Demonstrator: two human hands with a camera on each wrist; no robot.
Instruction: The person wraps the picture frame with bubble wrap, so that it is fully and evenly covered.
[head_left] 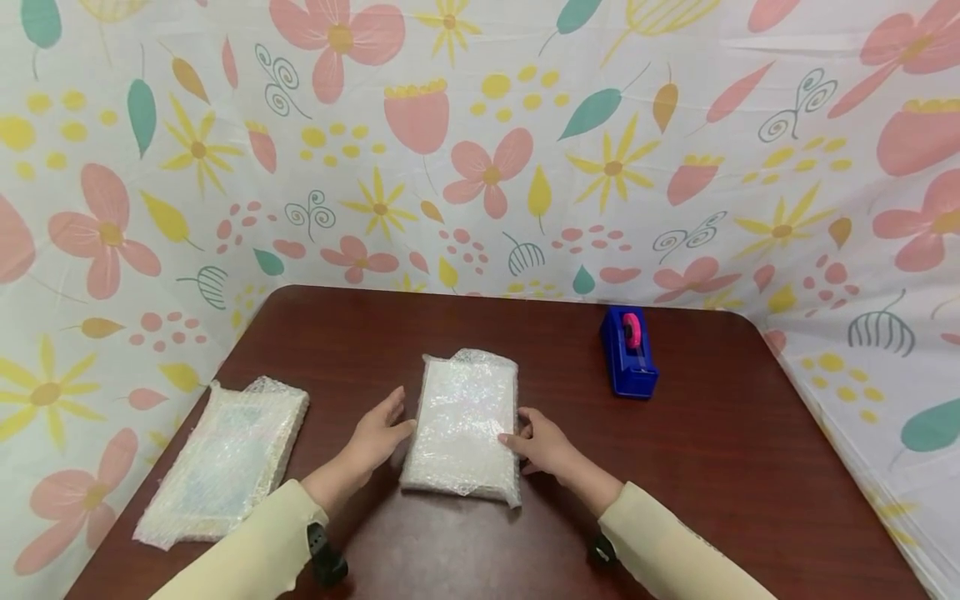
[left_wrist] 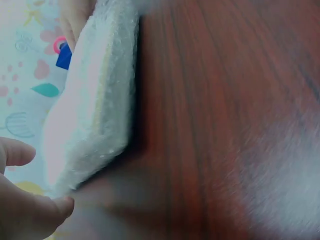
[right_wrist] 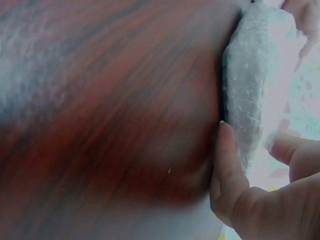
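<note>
A flat rectangular package in bubble wrap point(head_left: 465, 425) lies in the middle of the table, its contents looking pale through the wrap. My right hand point(head_left: 543, 446) grips its right edge. In the right wrist view the thumb point(right_wrist: 285, 146) is on the top face and a finger point(right_wrist: 229, 150) is at the side near the table. My left hand point(head_left: 375, 433) is at the package's left edge with fingers extended. Its thumb tip point(left_wrist: 64, 205) is close to a corner in the left wrist view; whether it touches I cannot tell.
A second bubble-wrapped package point(head_left: 225, 458) lies at the table's left edge, beside my left forearm. A blue tape dispenser point(head_left: 630, 354) with a pink core stands at the back right of the brown table point(head_left: 712, 467). Flower-patterned cloth point(head_left: 487, 150) encloses the back and sides.
</note>
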